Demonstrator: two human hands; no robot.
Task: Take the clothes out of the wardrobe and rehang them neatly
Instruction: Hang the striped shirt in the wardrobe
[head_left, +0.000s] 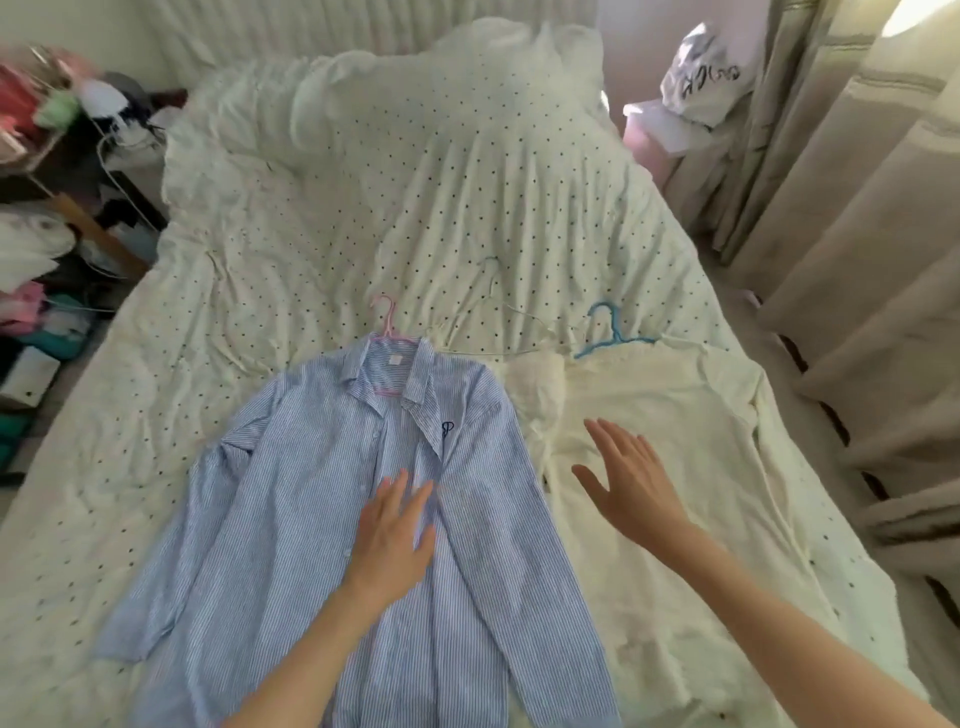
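Left hand (392, 540), fingers flat on the striped shirt (291, 519) (collar pointing away), lay nearer vs. right hand (631, 486), spread over the cream garment (727, 467).

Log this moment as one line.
left hand flat on striped shirt | right hand open over cream garment | both on bed

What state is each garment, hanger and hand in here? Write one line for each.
Striped shirt: spread flat on the bed, on its hanger.
Pink hanger: inside the striped shirt's collar, hook out.
Cream garment: lying flat, rumpled.
Blue hanger: at the cream garment's top edge.
Left hand: fingers straight, on the striped shirt.
Right hand: open, above the cream garment.
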